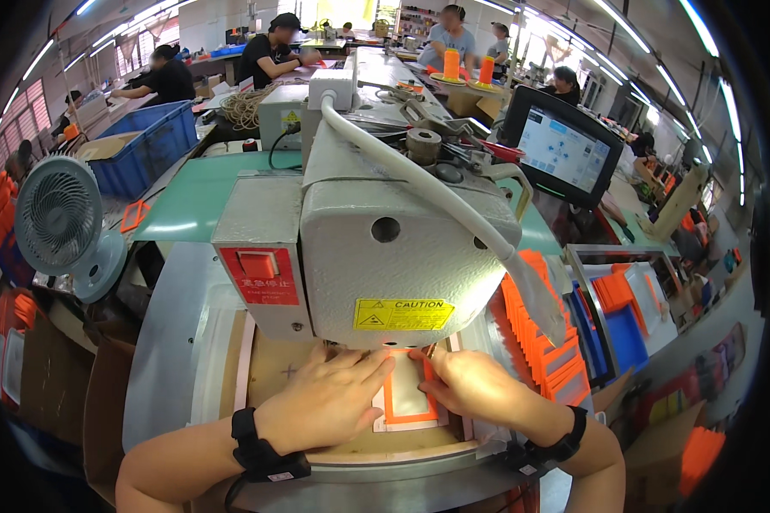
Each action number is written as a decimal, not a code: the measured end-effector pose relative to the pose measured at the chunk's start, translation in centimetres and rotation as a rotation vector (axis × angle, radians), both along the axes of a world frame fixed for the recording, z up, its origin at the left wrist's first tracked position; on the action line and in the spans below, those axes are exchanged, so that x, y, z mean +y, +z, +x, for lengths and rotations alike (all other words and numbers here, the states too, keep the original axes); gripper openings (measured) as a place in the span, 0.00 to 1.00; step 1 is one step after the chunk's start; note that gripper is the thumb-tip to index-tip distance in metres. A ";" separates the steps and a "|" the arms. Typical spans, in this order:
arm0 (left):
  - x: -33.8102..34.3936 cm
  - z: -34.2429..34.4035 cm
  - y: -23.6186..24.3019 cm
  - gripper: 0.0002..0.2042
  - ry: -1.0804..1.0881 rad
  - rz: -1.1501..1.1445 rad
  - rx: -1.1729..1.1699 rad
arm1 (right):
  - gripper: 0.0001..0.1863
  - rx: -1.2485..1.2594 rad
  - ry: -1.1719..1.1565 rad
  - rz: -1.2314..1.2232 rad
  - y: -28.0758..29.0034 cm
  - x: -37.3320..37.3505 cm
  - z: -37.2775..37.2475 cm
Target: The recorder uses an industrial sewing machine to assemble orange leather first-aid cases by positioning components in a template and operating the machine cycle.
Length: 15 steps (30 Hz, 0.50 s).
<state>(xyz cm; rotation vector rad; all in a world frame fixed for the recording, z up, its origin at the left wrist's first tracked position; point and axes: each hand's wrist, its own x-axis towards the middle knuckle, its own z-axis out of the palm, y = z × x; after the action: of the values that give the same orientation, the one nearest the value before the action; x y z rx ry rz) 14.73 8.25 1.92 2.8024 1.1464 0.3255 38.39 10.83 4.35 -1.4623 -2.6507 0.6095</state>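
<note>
A rectangular piece with an orange border and pale center [409, 398] lies on a tan plate [274, 393] beneath the grey head of a sewing machine [385, 248]. My left hand [325, 395] rests flat along the piece's left side, fingers stretched toward the machine. On the right side, my right hand [466, 380] has its fingers curled at the piece's upper right, near a small metal part under the head; whatever it grips there is too hidden to name. The machine head conceals what lies at both sets of fingertips.
Stacked orange frames [530, 316] lie right of the machine, beside blue trays [624, 338]. A screen [560, 150] stands behind them. At left are a fan [60, 214], a blue crate [145, 154] and cardboard boxes [60, 376]. Several people work behind the machine.
</note>
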 end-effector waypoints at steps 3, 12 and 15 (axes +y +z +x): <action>0.0 0.0 0.2 0.33 -0.007 -0.029 -0.005 | 0.19 -0.040 0.043 0.224 -1.7 -0.2 0.9; 0.1 -0.2 -0.8 0.33 -0.007 -0.044 -0.016 | 0.16 0.234 0.105 0.216 -2.9 1.9 2.4; 0.0 -0.3 -1.1 0.33 -0.011 -0.024 -0.018 | 0.17 0.311 0.084 0.223 -2.7 1.6 2.7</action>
<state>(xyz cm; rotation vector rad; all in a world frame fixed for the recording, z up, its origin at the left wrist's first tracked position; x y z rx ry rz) 14.43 8.24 0.79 2.7782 1.1235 0.3323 41.13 12.39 1.65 -1.1025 -2.4540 0.4820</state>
